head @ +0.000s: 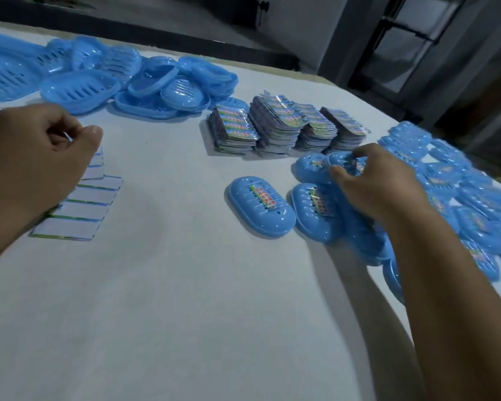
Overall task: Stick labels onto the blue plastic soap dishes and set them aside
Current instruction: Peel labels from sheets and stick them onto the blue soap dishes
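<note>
My right hand (379,183) grips a labelled blue soap dish (342,162) by its rim, among other labelled dishes at the right. Two more labelled dishes (262,211) (315,212) lie face down just left of it. My left hand (32,151) hovers at the left over a fanned row of white label strips (84,204), fingers curled, pinching what looks like a small strip between thumb and forefinger. A heap of unlabelled blue dishes (104,82) lies at the far left.
Several stacks of colourful label sheets (284,125) stand mid-table behind the labelled dishes. A spread of finished dishes (457,198) runs along the right table edge. White cloth (171,285) covers the table. Dark floor and a metal frame lie beyond.
</note>
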Motion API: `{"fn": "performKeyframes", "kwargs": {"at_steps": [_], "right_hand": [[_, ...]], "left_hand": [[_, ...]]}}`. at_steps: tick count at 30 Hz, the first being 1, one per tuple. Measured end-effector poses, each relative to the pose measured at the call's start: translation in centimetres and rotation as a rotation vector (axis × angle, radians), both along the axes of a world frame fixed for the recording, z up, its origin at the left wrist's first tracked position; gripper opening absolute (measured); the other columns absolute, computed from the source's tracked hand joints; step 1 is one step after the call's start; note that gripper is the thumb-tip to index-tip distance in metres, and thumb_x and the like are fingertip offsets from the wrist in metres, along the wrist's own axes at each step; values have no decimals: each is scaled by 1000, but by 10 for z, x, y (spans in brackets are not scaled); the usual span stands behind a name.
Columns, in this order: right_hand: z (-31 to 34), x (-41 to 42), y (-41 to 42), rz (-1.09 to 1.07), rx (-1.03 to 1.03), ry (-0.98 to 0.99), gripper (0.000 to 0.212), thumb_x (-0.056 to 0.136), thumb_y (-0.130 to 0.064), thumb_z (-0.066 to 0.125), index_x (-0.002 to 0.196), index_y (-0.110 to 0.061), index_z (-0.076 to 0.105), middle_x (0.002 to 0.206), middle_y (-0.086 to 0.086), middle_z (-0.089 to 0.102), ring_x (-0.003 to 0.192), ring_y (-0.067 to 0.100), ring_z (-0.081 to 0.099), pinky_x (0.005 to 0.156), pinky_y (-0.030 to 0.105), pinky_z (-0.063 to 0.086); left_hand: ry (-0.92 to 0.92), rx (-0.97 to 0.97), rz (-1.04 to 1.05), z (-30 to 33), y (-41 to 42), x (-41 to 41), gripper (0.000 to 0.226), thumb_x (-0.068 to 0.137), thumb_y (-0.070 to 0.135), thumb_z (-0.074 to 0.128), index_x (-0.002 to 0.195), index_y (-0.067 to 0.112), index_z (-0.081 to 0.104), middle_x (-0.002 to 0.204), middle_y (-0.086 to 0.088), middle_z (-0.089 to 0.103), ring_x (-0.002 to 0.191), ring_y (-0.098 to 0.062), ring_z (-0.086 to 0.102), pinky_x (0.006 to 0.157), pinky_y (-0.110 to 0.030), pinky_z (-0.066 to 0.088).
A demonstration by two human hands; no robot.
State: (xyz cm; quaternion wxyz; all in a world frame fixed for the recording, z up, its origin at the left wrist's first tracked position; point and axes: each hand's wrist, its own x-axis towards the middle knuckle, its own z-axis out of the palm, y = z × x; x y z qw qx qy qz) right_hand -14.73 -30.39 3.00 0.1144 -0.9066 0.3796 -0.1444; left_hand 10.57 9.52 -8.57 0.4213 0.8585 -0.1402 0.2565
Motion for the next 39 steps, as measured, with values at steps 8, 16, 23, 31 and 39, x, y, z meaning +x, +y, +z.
{"fn": "performKeyframes", "kwargs": {"at_steps": [8,16,23,31,39], "right_hand": [[5,-3,0,-13,28,-14,69,89,-65,59,146,-29,45,143,8,56,138,36,41,109,53,40],[16,41,64,264,-81,-169,47,91,-53,60,132,-29,59,134,3,60,128,32,50,102,43,40],[8,110,149,591,70,-91,25,92,-42,59,110,-29,69,99,-10,72,96,19,64,88,36,54],[-26,140,198,705,58,-75,25,89,-28,52,107,-30,69,108,-4,72,101,25,65,87,38,55],[-49,145,197,750,98,-145,18,89,-36,58,103,-31,69,99,-12,69,92,19,63,79,34,51]], "left_hand": [[63,31,-31,17,-19,-29,56,84,79,51,104,27,61,57,5,61,40,-23,56,48,-45,57],[-10,144,34,63,-47,-82,34,88,57,57,73,27,59,58,10,60,59,-11,58,65,-32,44],[65,160,101,71,-43,-83,29,91,47,60,74,23,59,63,8,60,72,-25,61,68,-37,49],[43,247,277,74,-23,-69,28,102,35,40,97,17,60,91,-10,69,79,-34,52,67,-39,37],[105,307,284,71,-20,-70,17,96,37,53,96,22,61,85,-1,68,87,-29,60,71,-37,45]]}}
